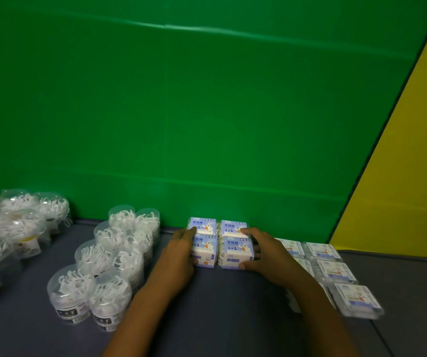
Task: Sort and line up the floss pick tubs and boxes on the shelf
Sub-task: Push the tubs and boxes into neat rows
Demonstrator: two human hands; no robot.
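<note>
Currently both hands bracket the block of four blue-and-white cardboard floss pick boxes [218, 240] at mid-shelf, pushed up against the green backdrop [207, 112]. Left hand [178, 256] lies flat along the block's left face, fingers fairly straight and pressing, tips up by the rear-left box. Right hand [261, 251] cups the right side, fingers curled over the top of the rear-right box and thumb on the front corner of the near-right box. That reads as a squeeze to square the block, not a lift.

Key relation: the block lies dead ahead between the hands, two boxes wide and two deep, running front to back. Both hands are about equally near, one per flank, so any nudge is a lateral pinch or a push toward the backdrop.

Clear round plastic tubs of white floss picks [109, 266] stand in a double row just left of the left forearm, with more tubs [13, 228] further left. Flat clear-lidded floss packs [336, 271] sit in rows just beside the right wrist, partly hidden by it. Dark grey shelf surface [220, 318] under everything.
</note>
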